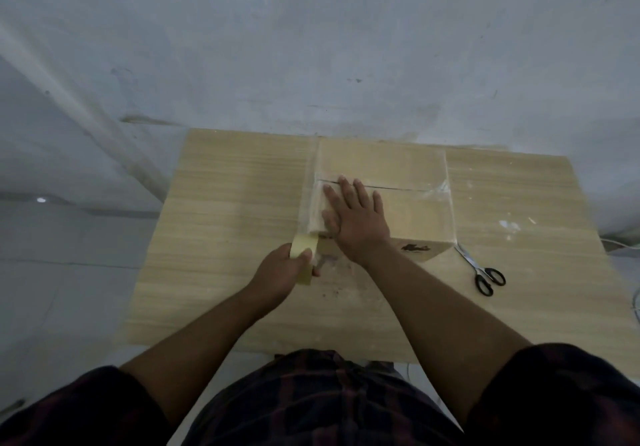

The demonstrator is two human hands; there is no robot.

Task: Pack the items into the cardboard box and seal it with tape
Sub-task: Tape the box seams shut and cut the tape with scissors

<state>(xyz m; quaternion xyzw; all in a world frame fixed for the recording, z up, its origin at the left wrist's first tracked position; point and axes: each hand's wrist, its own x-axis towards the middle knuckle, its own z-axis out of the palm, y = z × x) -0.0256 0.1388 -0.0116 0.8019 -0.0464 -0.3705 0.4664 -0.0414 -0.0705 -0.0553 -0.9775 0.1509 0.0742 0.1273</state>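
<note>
2 hands share this: with the box point(398, 165) shut on the table point(225, 203), the right hand point(356, 218) presses flat, fingers straight, while the left hand point(277, 272), curled round the tape roll point(304, 248), should pull taut and low.

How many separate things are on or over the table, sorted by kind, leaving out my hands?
Cardboard box: 1
Roll of tape: 1
Pair of scissors: 1
Total: 3
</note>
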